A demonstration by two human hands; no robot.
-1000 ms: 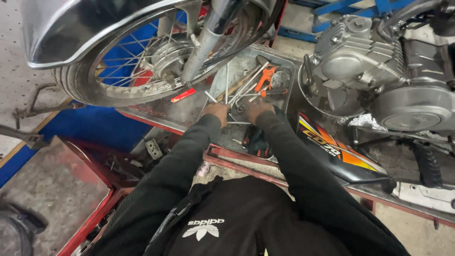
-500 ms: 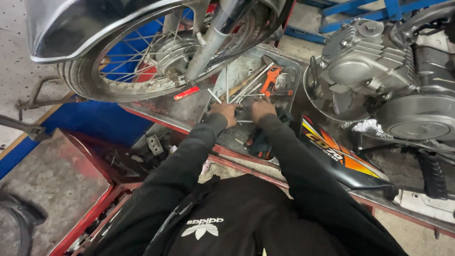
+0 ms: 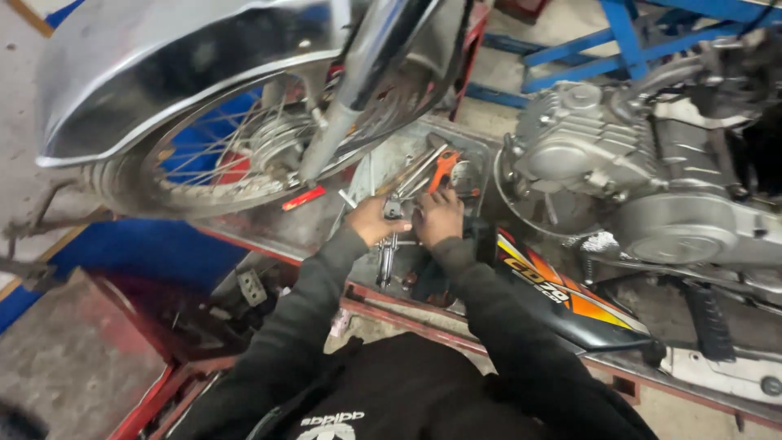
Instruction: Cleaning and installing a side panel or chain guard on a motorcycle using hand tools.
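Note:
Both of my hands reach into a metal tool tray [image 3: 481, 155] on the lift platform, between the motorcycle's front wheel and its engine. My left hand [image 3: 371, 220] and my right hand [image 3: 440, 216] are side by side, fingers curled around a small dark metal tool part [image 3: 393, 210] held between them. Several wrenches [image 3: 411, 171] and orange-handled pliers [image 3: 444, 167] lie in the tray just beyond my fingers. A long wrench [image 3: 385, 261] lies below my hands. Black sleeves cover both arms.
A spoked front wheel [image 3: 244, 155] with a chrome fender [image 3: 163, 73] and fork leg [image 3: 350, 106] stands at the left. The engine [image 3: 619, 163] sits at the right. A black side panel with orange stripes [image 3: 562, 297] leans near my right arm. A red screwdriver [image 3: 303, 198] lies by the wheel.
The view has shifted and drawn closer to the tray. My hands stay together over the tools, still working on the small part between them.

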